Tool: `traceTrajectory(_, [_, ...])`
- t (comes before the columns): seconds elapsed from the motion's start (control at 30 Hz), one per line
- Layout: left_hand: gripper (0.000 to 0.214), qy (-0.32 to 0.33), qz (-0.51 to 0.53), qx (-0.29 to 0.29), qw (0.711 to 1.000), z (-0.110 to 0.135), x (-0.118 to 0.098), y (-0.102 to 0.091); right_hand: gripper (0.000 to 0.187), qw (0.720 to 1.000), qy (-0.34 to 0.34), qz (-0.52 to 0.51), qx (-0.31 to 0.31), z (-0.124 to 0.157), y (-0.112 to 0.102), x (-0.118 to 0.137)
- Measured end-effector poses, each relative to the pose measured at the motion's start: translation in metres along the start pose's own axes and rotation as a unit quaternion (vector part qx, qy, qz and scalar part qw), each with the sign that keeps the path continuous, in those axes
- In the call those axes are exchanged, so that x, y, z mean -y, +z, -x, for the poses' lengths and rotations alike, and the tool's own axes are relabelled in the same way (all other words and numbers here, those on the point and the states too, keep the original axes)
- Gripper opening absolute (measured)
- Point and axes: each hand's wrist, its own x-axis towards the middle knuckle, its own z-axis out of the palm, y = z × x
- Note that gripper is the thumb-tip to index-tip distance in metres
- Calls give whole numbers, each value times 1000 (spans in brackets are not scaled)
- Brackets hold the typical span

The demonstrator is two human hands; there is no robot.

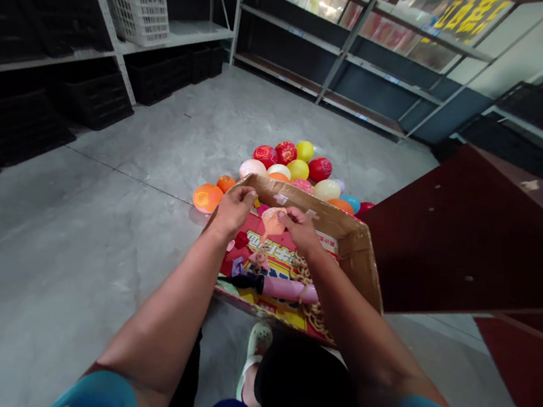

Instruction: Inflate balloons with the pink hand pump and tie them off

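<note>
My right hand [302,229] pinches a small, limp, peach-coloured balloon [272,224] over an open cardboard box [359,260]. My left hand [236,211] is at the box's far left side, thumb and fingertips pressed together; whatever is between them is too small to make out. Below my hands, a pink hand pump [289,290] with a black end lies across the box. Several limp balloons [242,240] in red, pink and purple are scattered at the left inside. Tan loops [318,319], perhaps rubber bands, lie near the right forearm, which partly hides them.
Several inflated balloons [298,169] rest on the concrete floor [122,223] just beyond the box. A dark red panel [452,242] stands close on the right. Metal shelves [343,55] line the back, and a white basket [140,10] sits on the left rack.
</note>
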Motion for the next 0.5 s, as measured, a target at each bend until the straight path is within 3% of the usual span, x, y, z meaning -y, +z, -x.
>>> traceTrajectory(0.1, [28, -85, 98, 38, 991, 10, -3, 16, 26, 999, -15, -42, -5, 11, -7, 18])
traceTrajectory(0.23, [49, -202, 180, 127, 954, 26, -6, 34, 25, 998, -23, -51, -26, 23, -10, 34])
traceTrajectory(0.4, [33, -221, 196, 291, 910, 41, -6, 35, 26, 998, -36, -12, -54, 30, -16, 43])
traceTrajectory(0.5, [27, -258, 142, 323, 899, 43, -4, 33, 26, 998, -52, -3, -26, 34, -24, 40])
